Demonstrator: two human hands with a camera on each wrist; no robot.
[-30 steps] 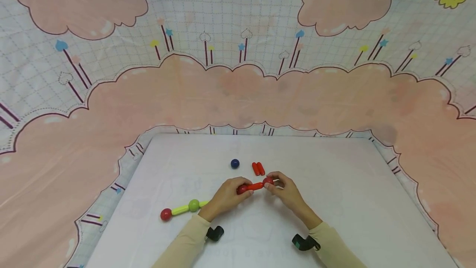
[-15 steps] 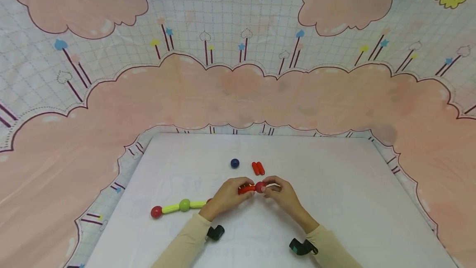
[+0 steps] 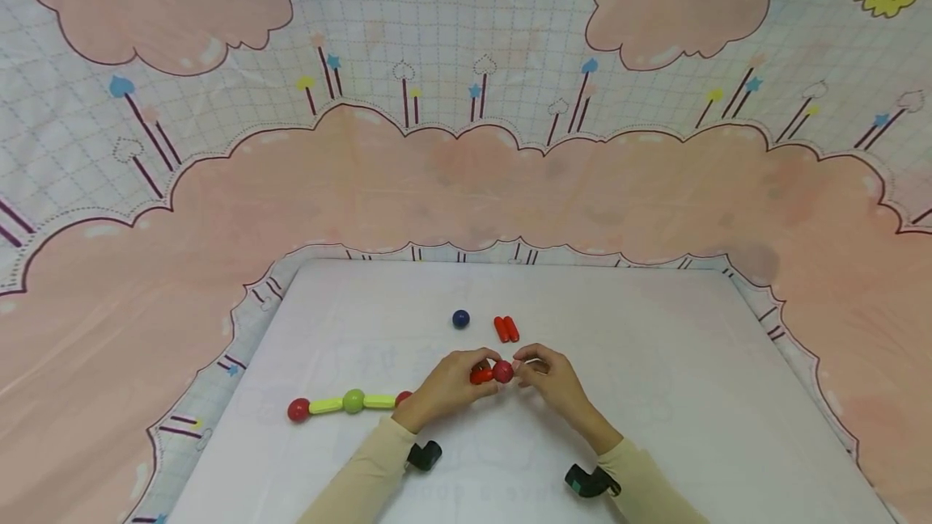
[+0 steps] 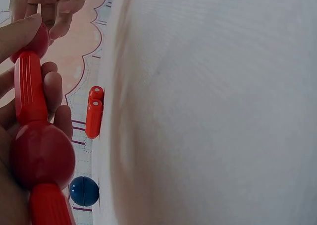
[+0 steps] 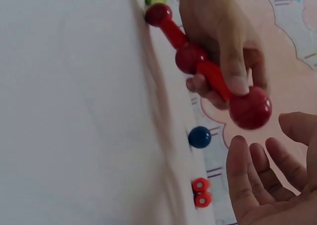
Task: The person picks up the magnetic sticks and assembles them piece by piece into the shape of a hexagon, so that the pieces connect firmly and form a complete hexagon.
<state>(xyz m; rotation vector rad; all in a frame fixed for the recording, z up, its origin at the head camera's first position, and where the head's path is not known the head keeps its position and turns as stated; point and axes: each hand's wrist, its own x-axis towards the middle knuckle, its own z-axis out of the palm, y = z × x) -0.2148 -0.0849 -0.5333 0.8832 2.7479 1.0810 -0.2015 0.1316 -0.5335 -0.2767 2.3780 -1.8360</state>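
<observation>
Cloud-print cloth (image 3: 510, 192) behind wht table (image 3: 655, 346); ball-&-rod chain (image 3: 353, 401) held at its red end in L hand (image 3: 447, 385).
Lime part (image 3: 379, 402) of chain seen on L side of table, red part partly hid by L hand. L fingers curled round end rod (image 3: 481, 377), end ball (image 3: 502, 371) touched by thumb. R hand (image 3: 559, 380) held just beside end ball, small gap seen in R wrist view; fingers relaxed, nothing grasped. Farther back on table, blue ball (image 3: 461, 319) seen, w/ 2 red rods (image 3: 506, 329) laid side by side, touching, to its R.
</observation>
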